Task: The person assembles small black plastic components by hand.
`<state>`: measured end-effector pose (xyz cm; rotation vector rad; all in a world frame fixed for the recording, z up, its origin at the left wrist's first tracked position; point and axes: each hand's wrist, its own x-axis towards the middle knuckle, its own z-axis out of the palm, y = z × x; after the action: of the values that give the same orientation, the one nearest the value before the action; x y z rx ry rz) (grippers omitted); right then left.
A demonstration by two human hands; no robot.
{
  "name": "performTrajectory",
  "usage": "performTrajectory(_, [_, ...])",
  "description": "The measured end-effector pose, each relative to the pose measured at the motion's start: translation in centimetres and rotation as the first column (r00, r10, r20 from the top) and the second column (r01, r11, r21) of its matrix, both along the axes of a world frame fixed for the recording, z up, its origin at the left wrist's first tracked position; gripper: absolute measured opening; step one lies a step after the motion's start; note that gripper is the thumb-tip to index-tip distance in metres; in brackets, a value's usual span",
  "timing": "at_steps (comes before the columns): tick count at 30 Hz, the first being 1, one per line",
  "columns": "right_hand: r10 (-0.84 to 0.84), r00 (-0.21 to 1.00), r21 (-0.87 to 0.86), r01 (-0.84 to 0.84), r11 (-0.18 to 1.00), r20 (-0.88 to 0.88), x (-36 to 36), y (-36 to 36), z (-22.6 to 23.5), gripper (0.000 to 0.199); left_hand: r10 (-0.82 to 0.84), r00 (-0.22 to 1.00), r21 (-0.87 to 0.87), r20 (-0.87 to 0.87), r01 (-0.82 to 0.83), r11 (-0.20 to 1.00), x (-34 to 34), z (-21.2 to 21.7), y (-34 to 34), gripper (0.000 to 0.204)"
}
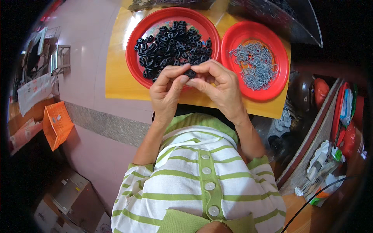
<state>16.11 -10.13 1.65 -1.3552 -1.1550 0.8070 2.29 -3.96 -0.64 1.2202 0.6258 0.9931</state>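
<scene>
Between the fingertips of both hands is a small black two-holed plastic piece. My left hand pinches its left side, and my right hand grips it from the right with thumb and forefinger. Both hands are raised over the near rim of a round red tray. A heap of similar black pieces fills much of that tray. To its right, a smaller red plate holds a pile of short grey screws. Whether a screw is in the held piece is hidden by the fingers.
Both red dishes rest on a yellow table. A dark, clear-edged bin stands behind them. On the floor at left is an orange bag. Shelving at right carries red bags and packets, and a black cable runs at lower right.
</scene>
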Motion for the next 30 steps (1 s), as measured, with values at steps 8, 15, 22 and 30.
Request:
performTrajectory(8, [0.011,0.985,-0.11,-0.03,0.994,-0.17,-1.4,-1.5,-1.2,0.017,0.028,0.999,0.109,-0.017,-0.026,0.994,-0.9,-1.7,-1.7,0.017])
performTrajectory(15, [-0.004,0.941,-0.164,-0.055,0.985,-0.338,-1.1,-0.9,-1.3,0.013,0.027,0.995,0.057,-0.093,-0.022,0.998,-0.7,-1.2,-1.2,0.018])
performTrajectory(22, [-0.305,0.952,0.007,0.305,0.952,0.029,5.0,2.4,2.0,0.018,0.217,0.909,0.274,-0.356,-0.12,0.954,-1.1,-1.3,2.6,0.024])
performTrajectory(30, [-0.725,0.368,0.522,0.515,0.68,0.582,19.8,3.7,6.0,0.019,0.425,0.726,0.726,-0.541,0.147,0.672,-1.5,-0.1,4.3,0.014])
